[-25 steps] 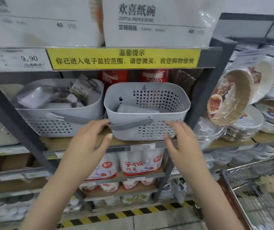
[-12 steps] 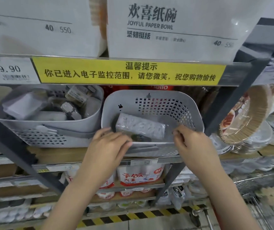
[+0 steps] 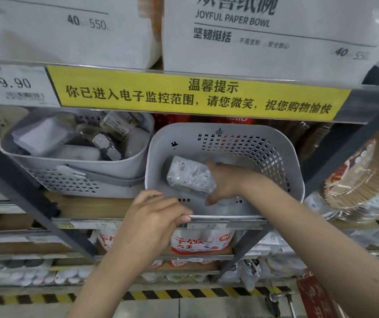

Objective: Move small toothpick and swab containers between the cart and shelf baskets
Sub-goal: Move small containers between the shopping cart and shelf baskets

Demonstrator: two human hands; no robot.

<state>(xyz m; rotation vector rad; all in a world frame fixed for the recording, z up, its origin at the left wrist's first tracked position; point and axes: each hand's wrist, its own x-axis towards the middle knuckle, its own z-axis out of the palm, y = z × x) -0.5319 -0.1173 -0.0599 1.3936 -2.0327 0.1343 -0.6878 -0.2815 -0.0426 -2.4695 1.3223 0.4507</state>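
Grey basket (image 3: 225,143), right of two on the shelf (image 3: 87,207), tipped toward the viewer. Left hand (image 3: 158,216) grips its near rim, fingers curled over the edge. Right hand (image 3: 224,182) reaches inside, fingers wrapped round a clear packet (image 3: 189,175) of white sticks near the basket's left wall. Risk: the tilted basket may slide off the shelf edge if the rim grip loosens; the slick packet may slip.

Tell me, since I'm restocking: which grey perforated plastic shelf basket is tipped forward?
The right grey basket, tilted by the left hand while the right hand reaches inside; the left grey basket sits flat.
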